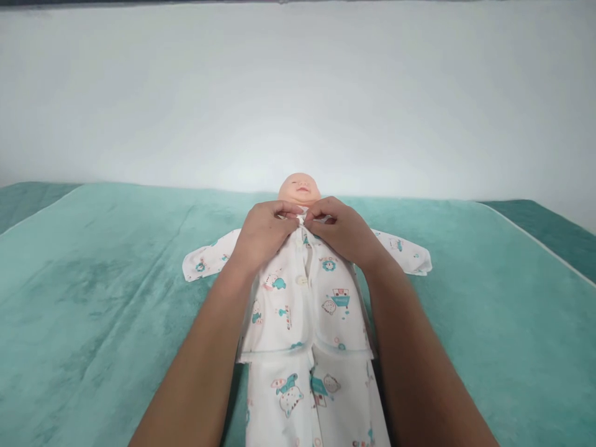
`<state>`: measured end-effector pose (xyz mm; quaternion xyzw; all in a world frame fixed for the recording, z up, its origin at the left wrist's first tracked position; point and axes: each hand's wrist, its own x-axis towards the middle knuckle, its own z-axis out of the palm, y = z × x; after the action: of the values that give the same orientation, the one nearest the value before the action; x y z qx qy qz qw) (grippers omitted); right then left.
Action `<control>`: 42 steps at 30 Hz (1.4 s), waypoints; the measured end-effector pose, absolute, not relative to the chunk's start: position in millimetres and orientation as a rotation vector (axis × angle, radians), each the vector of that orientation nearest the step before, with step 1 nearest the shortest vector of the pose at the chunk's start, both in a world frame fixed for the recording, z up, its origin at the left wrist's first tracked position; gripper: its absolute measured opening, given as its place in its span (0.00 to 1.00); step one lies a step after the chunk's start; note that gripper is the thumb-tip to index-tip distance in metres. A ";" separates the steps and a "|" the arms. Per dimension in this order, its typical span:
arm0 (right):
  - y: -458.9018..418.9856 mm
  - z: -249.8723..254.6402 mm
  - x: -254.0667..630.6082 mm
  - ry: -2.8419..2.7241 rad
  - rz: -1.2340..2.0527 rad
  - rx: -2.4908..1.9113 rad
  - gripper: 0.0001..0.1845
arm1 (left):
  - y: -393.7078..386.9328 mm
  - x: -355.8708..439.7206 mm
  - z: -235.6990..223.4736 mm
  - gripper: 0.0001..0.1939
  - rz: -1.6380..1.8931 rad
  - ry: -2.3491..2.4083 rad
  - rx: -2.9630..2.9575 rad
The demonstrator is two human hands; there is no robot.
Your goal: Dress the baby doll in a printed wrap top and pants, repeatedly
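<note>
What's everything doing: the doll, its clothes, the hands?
Doll: lying face up, dressed
Top: worn, sleeves spread wide
Button: unclear whether fastened
Trousers: partly under the top
Left hand: pinching the top's upper front
Right hand: pinching there too
Green cover: spread out, creased

Doll [300, 185] lies face up on green cloth [484, 310], head at far end nr white wall [298, 93]; left hand [266, 231] & right hand [343, 230] pinch printed jacket [279, 316] nr collar, fingertips close tog; sleeves [403, 251] spread left & right, pale button [302, 280] midway down front, matching trousers [284, 410] at near end w/ jacket hem above
</note>
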<state>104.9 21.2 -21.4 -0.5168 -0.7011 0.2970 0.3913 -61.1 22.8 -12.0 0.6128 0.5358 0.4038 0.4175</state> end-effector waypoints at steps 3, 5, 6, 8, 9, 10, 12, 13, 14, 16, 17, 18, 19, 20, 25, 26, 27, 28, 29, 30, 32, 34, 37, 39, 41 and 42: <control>21.9 -21.7 108.1 -1.797 0.775 -1.285 0.05 | 23.8 -61.5 -14.1 0.14 1.025 1.311 1.533; 22.2 -21.3 109.7 -1.796 0.806 -1.282 0.05 | 23.7 -60.7 -14.4 0.14 1.030 1.334 1.552; 22.2 -20.9 110.2 -1.794 0.822 -1.286 0.05 | 23.3 -59.8 -14.0 0.15 1.035 1.361 1.577; 22.2 -20.1 110.2 -1.793 0.849 -1.293 0.05 | 21.9 -57.5 -12.5 0.15 1.039 1.433 1.624; 22.1 -19.7 109.9 -1.794 0.859 -1.295 0.05 | 21.1 -56.2 -11.5 0.15 1.039 1.465 1.636; 22.0 -19.4 109.3 -1.794 0.868 -1.297 0.06 | 20.2 -55.0 -10.6 0.15 1.038 1.490 1.640; 21.7 -19.1 107.9 -1.790 0.879 -1.300 0.06 | 18.9 -53.2 -9.1 0.15 1.036 1.515 1.635; 21.6 -19.2 107.2 -1.786 0.880 -1.299 0.06 | 18.6 -52.9 -8.7 0.15 1.037 1.516 1.633; 21.4 -19.5 106.6 -1.782 0.884 -1.297 0.07 | 18.6 -52.9 -8.7 0.14 1.039 1.511 1.634; 21.4 -20.3 105.9 -1.763 0.896 -1.309 0.06 | 19.4 -54.0 -9.4 0.12 1.041 1.486 1.636; 21.5 -20.8 105.8 -1.749 0.900 -1.324 0.07 | 20.0 -55.1 -10.1 0.12 1.041 1.466 1.636; 21.7 -21.3 105.9 -1.734 0.899 -1.344 0.08 | 20.8 -56.4 -10.8 0.11 1.039 1.442 1.637; 21.9 -21.8 106.2 -1.725 0.897 -1.364 0.09 | 21.6 -57.9 -11.6 0.10 1.032 1.413 1.640; 22.2 -22.2 106.7 -1.721 0.896 -1.378 0.10 | 22.2 -59.5 -12.2 0.10 1.018 1.381 1.640; 22.3 -21.9 109.5 -1.744 0.913 -1.361 0.06 | 23.0 -64.1 -11.9 0.08 0.926 1.256 1.594; 22.2 -21.6 109.9 -1.751 0.906 -1.358 0.05 | 22.8 -64.0 -11.3 0.08 0.921 1.265 1.605; 22.0 -21.2 110.0 -1.760 0.896 -1.357 0.05 | 22.6 -63.5 -10.6 0.08 0.919 1.287 1.632; 21.9 -20.9 109.9 -1.770 0.886 -1.357 0.05 | 22.4 -62.8 -10.0 0.09 0.919 1.317 1.666; 21.9 -20.7 109.7 -1.779 0.875 -1.355 0.05 | 22.2 -62.1 -9.4 0.09 0.921 1.350 1.701; 22.0 -20.6 109.3 -1.785 0.861 -1.349 0.05 | 21.9 -61.3 -8.8 0.09 0.926 1.380 1.733; 22.6 -20.8 108.4 -1.795 0.834 -1.332 0.04 | 21.4 -60.4 -7.9 0.09 0.932 1.421 1.787; 23.4 -21.2 107.6 -1.808 0.816 -1.322 0.03 | 20.8 -60.6 -7.0 0.08 0.933 1.445 1.832; 24.4 -21.6 106.9 -1.823 0.811 -1.329 0.05 | 20.5 -63.1 -6.4 0.07 0.895 1.439 1.886; 24.8 -21.5 106.6 -1.828 0.810 -1.336 0.06 | 20.9 -65.3 -6.7 0.07 0.857 1.409 1.916; 24.8 -21.4 106.2 -1.829 0.812 -1.338 0.06 | 21.5 -67.1 -7.9 0.08 0.837 1.380 1.962; 24.7 -21.3 106.0 -1.827 0.813 -1.337 0.06 | 21.7 -67.6 -8.7 0.08 0.839 1.373 1.993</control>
<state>106.0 24.7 -21.3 -0.5187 -0.7087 0.3154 0.3595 -67.6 21.7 -8.7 0.7457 0.5136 0.3137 0.2859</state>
